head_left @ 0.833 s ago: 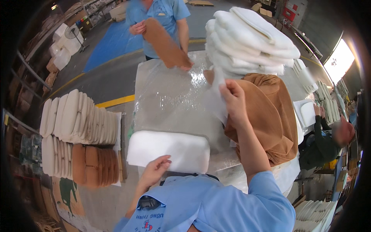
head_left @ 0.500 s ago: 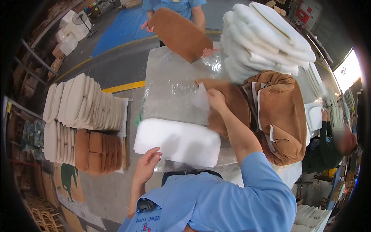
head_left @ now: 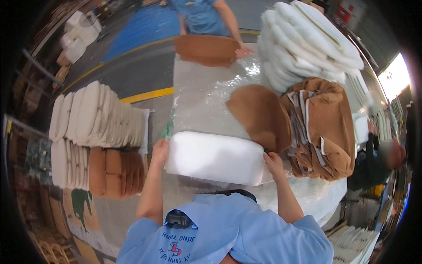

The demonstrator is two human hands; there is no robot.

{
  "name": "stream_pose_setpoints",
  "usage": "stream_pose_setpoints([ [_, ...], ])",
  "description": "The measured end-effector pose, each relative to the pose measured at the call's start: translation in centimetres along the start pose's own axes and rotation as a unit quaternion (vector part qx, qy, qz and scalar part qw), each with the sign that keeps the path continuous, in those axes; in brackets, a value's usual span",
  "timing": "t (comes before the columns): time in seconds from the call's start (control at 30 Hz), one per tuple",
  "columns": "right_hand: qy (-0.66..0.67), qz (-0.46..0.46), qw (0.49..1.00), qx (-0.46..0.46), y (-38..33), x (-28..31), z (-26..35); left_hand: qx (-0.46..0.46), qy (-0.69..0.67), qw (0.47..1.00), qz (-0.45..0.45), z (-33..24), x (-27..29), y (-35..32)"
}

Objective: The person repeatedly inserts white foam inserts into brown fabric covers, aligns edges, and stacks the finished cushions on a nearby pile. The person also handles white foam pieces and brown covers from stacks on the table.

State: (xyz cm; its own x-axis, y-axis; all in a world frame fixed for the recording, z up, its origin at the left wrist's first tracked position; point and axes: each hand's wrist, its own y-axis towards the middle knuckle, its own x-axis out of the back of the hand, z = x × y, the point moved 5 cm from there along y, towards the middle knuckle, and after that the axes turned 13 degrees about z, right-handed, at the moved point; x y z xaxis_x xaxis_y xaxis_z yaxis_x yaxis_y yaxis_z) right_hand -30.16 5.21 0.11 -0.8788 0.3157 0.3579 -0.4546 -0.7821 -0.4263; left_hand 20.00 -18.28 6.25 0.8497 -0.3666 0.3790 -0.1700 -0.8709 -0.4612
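Observation:
A white rectangular cushion pad [head_left: 215, 157] with rounded corners lies near me at the table's close edge. My left hand [head_left: 161, 151] grips its left end, fingers closed at the edge. At the opposite end, my right hand [head_left: 274, 165] is closed on the pad's right edge. Just beyond the pad, a brown fabric cover [head_left: 259, 115] lies on the plastic-wrapped tabletop [head_left: 198, 101]. Beside it on the right stands a pile of brown covers [head_left: 330, 127] with pale linings. Across the table a person in a blue shirt [head_left: 203, 17] holds a brown cushion [head_left: 206, 49].
At the far right rises a stack of white padding [head_left: 307, 44]. To my left are stacked cream cushions [head_left: 99, 116] and brown cushions [head_left: 116, 172]. Another person [head_left: 373, 163] works at the right, near more pale cushions [head_left: 351, 244]. A blue floor sheet [head_left: 138, 31] lies far off.
My right hand has let go of the brown cover and white piece and moved to the pad's right end. My left hand has taken its left end. The other person's cushion has been lowered.

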Motion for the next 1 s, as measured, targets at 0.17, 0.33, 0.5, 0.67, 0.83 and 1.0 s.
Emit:
stream_pose_setpoints([
  [0.17,0.163,0.045,0.984,-0.049,-0.2,-4.1,0.8,0.089,-0.179,0.977,0.075,2.4,-3.8,3.6],
  [0.33,0.233,-0.030,0.972,-0.008,-4.5,-6.4,4.6,0.072,-0.286,0.956,0.006,3.1,-0.7,-0.2],
  [0.5,0.422,-0.088,0.890,0.150,-9.9,-3.6,3.6,-0.112,-0.484,0.868,0.018,-0.3,0.2,-3.6],
  [0.67,0.439,-0.149,0.876,0.136,-9.3,-4.6,0.4,-0.119,-0.477,0.861,0.132,1.3,-1.8,-2.2],
  [0.83,0.383,-0.138,0.907,0.113,-9.0,-5.3,0.7,-0.074,-0.329,0.921,0.193,0.6,2.3,-1.5],
  [1.0,0.118,-0.062,0.979,0.154,-10.6,0.7,4.4,-0.448,0.267,0.843,0.132,-12.0,-4.9,-7.8],
])
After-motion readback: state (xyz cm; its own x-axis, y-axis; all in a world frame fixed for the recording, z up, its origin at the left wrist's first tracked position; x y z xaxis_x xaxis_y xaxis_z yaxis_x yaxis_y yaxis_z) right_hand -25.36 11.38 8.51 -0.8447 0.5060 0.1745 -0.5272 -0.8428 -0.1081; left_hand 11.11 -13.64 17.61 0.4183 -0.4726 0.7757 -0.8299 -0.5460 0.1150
